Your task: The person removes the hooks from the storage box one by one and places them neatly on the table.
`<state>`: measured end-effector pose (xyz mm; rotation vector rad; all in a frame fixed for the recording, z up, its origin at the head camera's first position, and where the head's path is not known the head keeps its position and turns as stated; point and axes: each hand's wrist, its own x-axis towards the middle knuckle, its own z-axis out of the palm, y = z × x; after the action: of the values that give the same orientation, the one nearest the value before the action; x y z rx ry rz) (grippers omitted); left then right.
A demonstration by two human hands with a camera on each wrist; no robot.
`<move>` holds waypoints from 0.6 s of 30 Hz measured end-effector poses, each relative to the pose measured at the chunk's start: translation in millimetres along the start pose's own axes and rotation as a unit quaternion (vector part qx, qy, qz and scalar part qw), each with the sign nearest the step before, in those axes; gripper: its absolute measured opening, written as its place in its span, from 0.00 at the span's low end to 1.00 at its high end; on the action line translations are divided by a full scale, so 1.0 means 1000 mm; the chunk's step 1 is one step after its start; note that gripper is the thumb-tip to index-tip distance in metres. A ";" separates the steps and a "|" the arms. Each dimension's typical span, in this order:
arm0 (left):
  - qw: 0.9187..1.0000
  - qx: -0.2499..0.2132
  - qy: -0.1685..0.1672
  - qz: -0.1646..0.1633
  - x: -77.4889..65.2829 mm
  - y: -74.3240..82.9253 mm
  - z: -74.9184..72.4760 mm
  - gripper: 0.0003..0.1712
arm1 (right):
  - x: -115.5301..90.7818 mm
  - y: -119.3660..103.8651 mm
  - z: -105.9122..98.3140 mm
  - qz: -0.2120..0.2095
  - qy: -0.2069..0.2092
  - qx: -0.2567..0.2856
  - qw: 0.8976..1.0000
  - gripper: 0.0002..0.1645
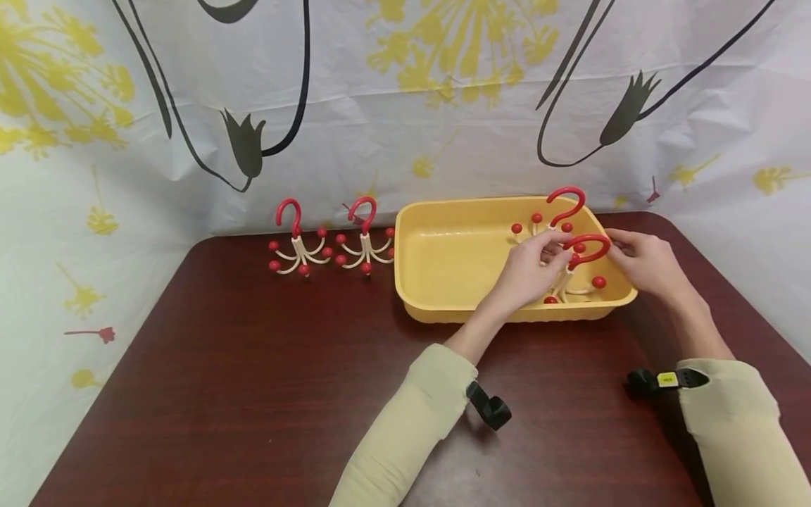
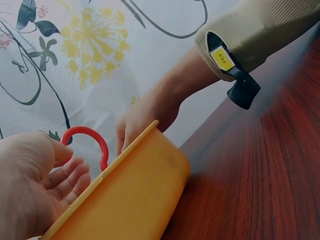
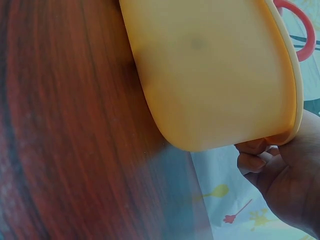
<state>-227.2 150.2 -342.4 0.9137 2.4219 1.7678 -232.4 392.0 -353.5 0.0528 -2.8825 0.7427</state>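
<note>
My left hand [image 1: 529, 267] pinches the end of the red hook of a multi-arm hanger [image 1: 589, 238], which has cream arms with red ball tips and stands in the right part of a yellow plastic basin [image 1: 456, 312]. Behind it in the basin is another hanger [image 1: 581, 200], partly hidden by the hand. At the basin's right end my right hand [image 1: 652, 264] holds the rim. The right wrist view shows curled fingers [image 3: 252, 162] beneath that rim. In the left wrist view the hook rises above the basin wall, beside the left thumb.
Two more hangers, one farther left [image 1: 298, 246] and one close to the basin [image 1: 365, 245], stand on the dark red wooden table [image 1: 285, 387]. A flower-patterned white sheet [image 1: 355, 91] hangs behind the table. Black wrist straps [image 1: 488, 408] jut from both cuffs.
</note>
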 end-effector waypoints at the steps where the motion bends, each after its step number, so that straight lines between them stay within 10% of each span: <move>1: 1.000 -0.004 0.002 0.007 0.000 0.000 0.001 0.14 | 0.000 0.000 0.000 0.002 -0.001 0.000 1.000 0.29; 18: 0.999 -0.011 0.033 0.034 -0.001 0.003 0.004 0.07 | -0.001 0.001 0.001 -0.012 0.009 -0.002 1.000 0.30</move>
<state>-223.6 154.2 -341.5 0.9636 2.4337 1.8712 -231.3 392.1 -354.6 0.0787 -2.8615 0.7294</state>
